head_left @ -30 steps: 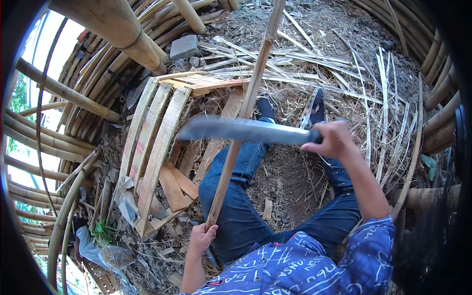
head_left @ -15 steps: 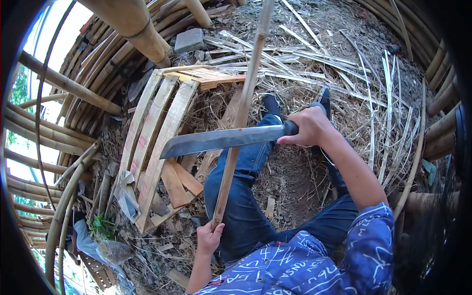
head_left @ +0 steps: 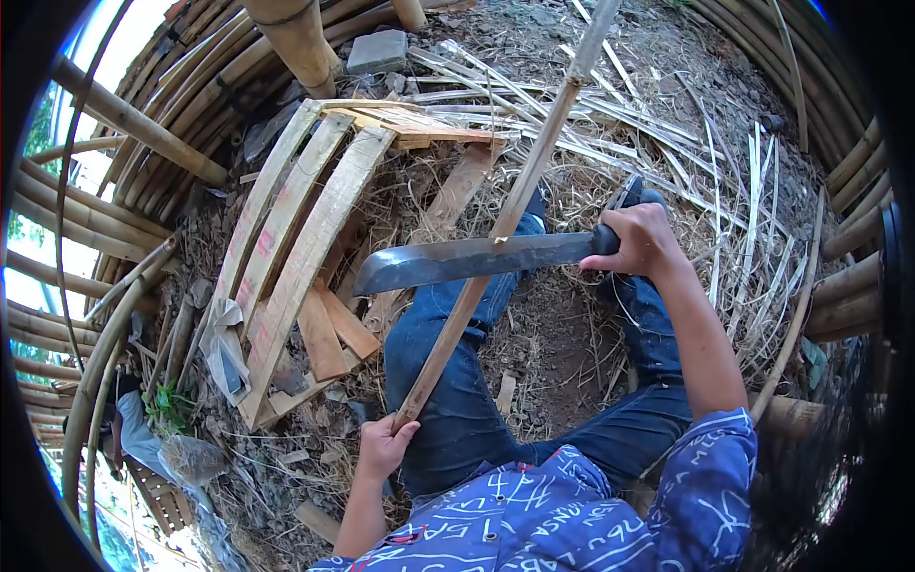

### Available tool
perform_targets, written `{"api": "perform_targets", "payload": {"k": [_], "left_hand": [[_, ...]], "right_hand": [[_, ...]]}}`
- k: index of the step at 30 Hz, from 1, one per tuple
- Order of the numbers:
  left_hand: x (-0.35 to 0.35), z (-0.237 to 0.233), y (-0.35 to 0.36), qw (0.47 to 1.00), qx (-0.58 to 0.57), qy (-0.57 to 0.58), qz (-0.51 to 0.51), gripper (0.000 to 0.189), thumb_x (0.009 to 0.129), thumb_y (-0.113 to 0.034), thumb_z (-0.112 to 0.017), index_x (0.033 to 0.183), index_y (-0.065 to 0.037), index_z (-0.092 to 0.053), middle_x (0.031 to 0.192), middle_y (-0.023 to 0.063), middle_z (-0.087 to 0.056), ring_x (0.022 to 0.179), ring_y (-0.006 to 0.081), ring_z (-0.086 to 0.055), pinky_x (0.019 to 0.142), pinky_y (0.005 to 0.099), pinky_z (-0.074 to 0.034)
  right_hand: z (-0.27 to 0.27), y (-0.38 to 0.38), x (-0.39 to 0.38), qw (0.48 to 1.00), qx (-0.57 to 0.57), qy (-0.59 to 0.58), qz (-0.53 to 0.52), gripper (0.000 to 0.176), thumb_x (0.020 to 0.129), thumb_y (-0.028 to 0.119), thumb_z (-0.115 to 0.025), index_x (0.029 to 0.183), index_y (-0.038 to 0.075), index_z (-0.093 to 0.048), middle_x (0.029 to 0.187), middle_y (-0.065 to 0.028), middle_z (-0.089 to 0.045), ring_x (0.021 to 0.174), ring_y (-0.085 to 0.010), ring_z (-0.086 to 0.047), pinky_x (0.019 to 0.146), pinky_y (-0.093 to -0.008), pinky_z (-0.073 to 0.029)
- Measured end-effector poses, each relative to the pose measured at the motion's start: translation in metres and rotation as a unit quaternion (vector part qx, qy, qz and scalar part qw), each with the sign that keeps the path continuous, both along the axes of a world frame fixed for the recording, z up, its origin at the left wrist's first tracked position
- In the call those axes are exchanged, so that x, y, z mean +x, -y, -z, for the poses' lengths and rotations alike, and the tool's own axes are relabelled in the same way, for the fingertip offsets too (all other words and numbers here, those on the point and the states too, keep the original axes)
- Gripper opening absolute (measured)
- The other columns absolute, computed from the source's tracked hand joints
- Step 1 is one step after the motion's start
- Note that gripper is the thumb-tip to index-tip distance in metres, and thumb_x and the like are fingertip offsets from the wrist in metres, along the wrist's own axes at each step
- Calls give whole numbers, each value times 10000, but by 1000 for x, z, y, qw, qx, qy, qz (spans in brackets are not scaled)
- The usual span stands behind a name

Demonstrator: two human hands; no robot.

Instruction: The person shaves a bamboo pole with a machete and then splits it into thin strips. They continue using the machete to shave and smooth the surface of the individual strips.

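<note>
Blade (head_left: 457, 260) crosses strip (head_left: 446, 338) mid-frame; your right hand (head_left: 640, 240) clenches its handle (head_left: 602, 238), your left hand (head_left: 381, 448) clasps the strip's lower end. Cut away from your legs (head_left: 457, 400).

There is one machete (head_left: 467, 259), one long bamboo stick (head_left: 531, 172) and two hands at work, a left hand (head_left: 381, 448) and a right hand (head_left: 640, 240), above two legs (head_left: 457, 381) in blue jeans. On the ground toward its left edge lies one wooden frame (head_left: 410, 124) with three long curved slats (head_left: 315, 253) and, just under them, two short boards (head_left: 324, 348), while one grey stone block (head_left: 376, 51) and one thick bamboo pole (head_left: 297, 43) sit at the top edge. The thin split strips (head_left: 753, 191) scattered across the ground's upper right are too many to count, and only one shoe (head_left: 627, 191) shows clearly.
</note>
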State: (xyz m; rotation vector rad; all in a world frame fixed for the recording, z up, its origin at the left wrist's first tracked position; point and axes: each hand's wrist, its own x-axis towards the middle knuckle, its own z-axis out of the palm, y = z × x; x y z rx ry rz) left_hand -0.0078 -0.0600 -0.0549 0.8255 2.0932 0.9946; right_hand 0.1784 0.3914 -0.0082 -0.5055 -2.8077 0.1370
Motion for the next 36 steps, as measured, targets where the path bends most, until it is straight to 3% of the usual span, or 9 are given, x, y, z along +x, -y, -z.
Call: {"api": "perform_targets", "payload": {"k": [1,3,9,16,19,21,27,32,36], "left_hand": [[0,0,1,1000,1,1,-4,325,889,-275,-685,746,7,-608,541,-39,-488,502,30,-452,450,223,-364],[0,-1,0,1000,-18,5,-13,298,858,-229,-701,729,25,-612,491,56,-429,465,85,-381,440,290,-355],[0,-8,-3,1000,-18,0,-2,339,859,-251,-706,697,24,-593,485,53,-410,472,83,-365,437,290,-348],[-2,1,4,999,-24,30,-11,344,859,-258,-711,691,18,-593,488,19,-435,471,72,-386,435,279,-345],[-4,1,5,997,-10,69,-29,334,859,-248,-712,692,17,-596,497,-3,-450,474,65,-394,435,269,-344],[-7,0,3,997,-17,69,-8,331,855,-241,-717,685,15,-594,501,-15,-455,476,60,-399,434,265,-340],[-8,0,6,998,-40,53,2,323,854,-232,-716,682,12,-592,500,3,-442,482,63,-387,438,269,-344],[-8,-2,3,994,-51,93,1,290,864,-236,-705,739,18,-643,516,4,-505,482,64,-447,446,264,-376],[-9,1,0,991,-58,117,-21,297,866,-236,-703,732,23,-644,512,18,-514,475,68,-453,445,270,-380]], "right_hand": [[1,-1,1,1000,1,1,-4,680,639,755,-663,569,91,-538,512,-56,-568,443,-242,-558,489,-353,-437],[0,-2,5,1000,8,-17,-6,684,633,750,-674,565,86,-523,506,-61,-553,448,-250,-558,492,-360,-439],[-3,-6,20,999,-8,27,23,681,632,714,-683,620,49,-535,551,-103,-540,530,-302,-570,543,-409,-431],[2,-24,42,999,18,-22,13,725,634,759,-650,601,50,-502,536,-111,-523,513,-303,-562,538,-404,-436],[3,-37,68,997,5,-19,72,769,648,809,-595,630,43,-537,541,-115,-535,514,-308,-572,551,-404,-459],[-1,-40,82,997,31,14,73,704,643,755,-653,624,59,-549,556,-115,-573,542,-299,-612,561,-392,-485],[7,-41,108,994,44,4,98,735,677,784,-599,622,55,-521,564,-120,-567,533,-298,-607,540,-389,-480],[20,-24,106,995,28,-52,86,750,758,845,-421,571,123,-500,484,-15,-491,410,-173,-515,398,-324,-416],[8,17,69,992,-28,-68,101,716,740,800,-525,581,102,-523,502,-58,-530,437,-220,-550,467,-345,-446]]}}
